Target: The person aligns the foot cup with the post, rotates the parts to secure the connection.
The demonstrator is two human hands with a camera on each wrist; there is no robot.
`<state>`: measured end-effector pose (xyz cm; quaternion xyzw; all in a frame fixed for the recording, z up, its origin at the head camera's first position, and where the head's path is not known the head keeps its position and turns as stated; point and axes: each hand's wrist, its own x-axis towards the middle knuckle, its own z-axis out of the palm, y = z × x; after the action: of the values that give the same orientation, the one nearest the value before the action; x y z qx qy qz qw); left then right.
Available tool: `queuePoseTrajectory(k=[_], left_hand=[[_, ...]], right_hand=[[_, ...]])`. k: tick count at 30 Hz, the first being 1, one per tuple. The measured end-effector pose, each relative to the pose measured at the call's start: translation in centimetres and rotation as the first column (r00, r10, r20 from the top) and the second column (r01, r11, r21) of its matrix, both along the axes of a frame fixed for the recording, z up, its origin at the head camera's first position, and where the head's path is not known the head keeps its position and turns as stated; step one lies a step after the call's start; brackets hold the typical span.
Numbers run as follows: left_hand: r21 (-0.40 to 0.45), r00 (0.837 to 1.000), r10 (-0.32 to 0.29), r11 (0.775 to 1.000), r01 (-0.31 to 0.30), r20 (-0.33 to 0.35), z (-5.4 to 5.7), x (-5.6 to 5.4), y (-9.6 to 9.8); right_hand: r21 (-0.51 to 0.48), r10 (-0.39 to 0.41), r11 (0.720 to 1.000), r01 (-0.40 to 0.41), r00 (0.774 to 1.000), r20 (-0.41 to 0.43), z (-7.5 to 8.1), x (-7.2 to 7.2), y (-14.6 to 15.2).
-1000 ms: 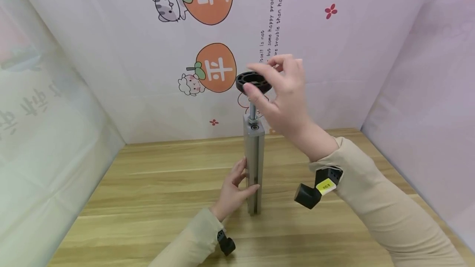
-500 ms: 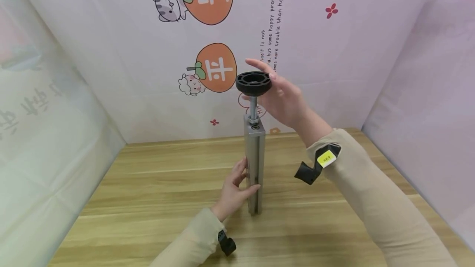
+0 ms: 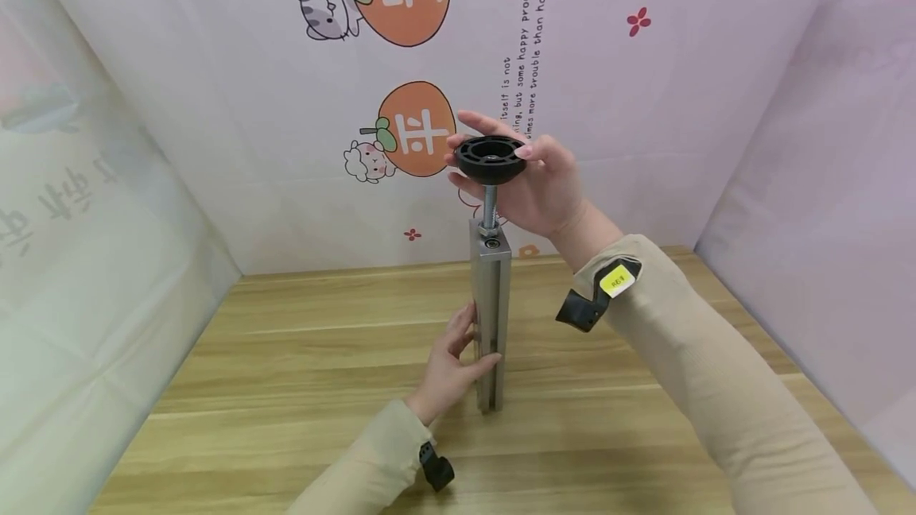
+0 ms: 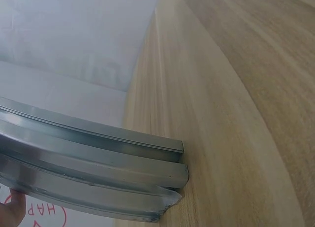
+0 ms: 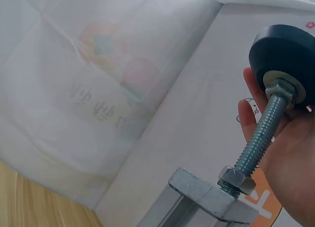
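An aluminium profile (image 3: 491, 300) stands upright on the wooden table, a levelling foot (image 3: 492, 172) screwed into its top end plate. The foot has a black round pad facing up on a threaded rod (image 5: 263, 131), with a hex nut (image 5: 236, 179) close to the plate. My left hand (image 3: 445, 376) grips the profile low down, thumb across the near face and fingers on the left side. Its lower end meets the table in the left wrist view. My right hand (image 3: 542, 189) holds the black pad, thumb at the right rim and fingers reaching around behind to the left.
The wooden table (image 3: 308, 380) runs back to a white printed cloth (image 3: 587, 62) behind the profile. More cloth hangs at the left side (image 3: 93, 221) and the right side (image 3: 809, 197). Each wrist carries a small black camera mount.
My right hand has turned from the pad's near right side to behind it, its fingers now emerging past the left rim. My left hand and the profile stay in place.
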<state>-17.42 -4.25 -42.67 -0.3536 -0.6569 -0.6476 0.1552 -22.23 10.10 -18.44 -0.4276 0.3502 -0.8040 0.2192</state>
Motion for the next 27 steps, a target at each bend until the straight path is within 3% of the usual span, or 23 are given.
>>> queuePoseTrajectory(k=[5, 8, 11, 15, 21, 27], left_hand=[[0.006, 1.000, 0.004, 1.000, -0.004, -0.028, -0.2, -0.1, 0.0], [-0.001, 0.999, 0.002, 1.000, -0.002, -0.035, -0.2, -0.2, 0.0], [-0.003, 1.000, 0.000, 1.000, 0.000, -0.024, -0.1, -0.1, 0.0], [0.008, 1.000, 0.005, 1.000, -0.005, -0.019, -0.1, -0.1, 0.1], [0.009, 0.999, 0.008, 1.000, -0.008, -0.053, -0.1, -0.2, 0.1], [-0.009, 0.999, 0.003, 1.000, -0.004, -0.035, -0.2, -0.2, 0.0]], right_hand=[[-0.050, 0.098, 0.994, -0.095, 0.993, 0.058, -0.2, -0.3, -0.1], [-0.069, 0.106, 0.992, -0.101, 0.992, 0.070, -0.3, -0.3, -0.1], [-0.051, 0.039, 0.998, -0.037, 0.998, 0.048, -0.4, -0.3, 0.0], [-0.005, -0.125, 0.992, 0.124, 0.991, -0.043, -0.6, -0.1, 0.1], [-0.005, -0.343, 0.938, 0.347, 0.923, -0.174, -0.8, 0.5, 0.2], [0.012, -0.472, 0.873, 0.487, 0.853, -0.224, -0.6, 1.4, 0.0]])
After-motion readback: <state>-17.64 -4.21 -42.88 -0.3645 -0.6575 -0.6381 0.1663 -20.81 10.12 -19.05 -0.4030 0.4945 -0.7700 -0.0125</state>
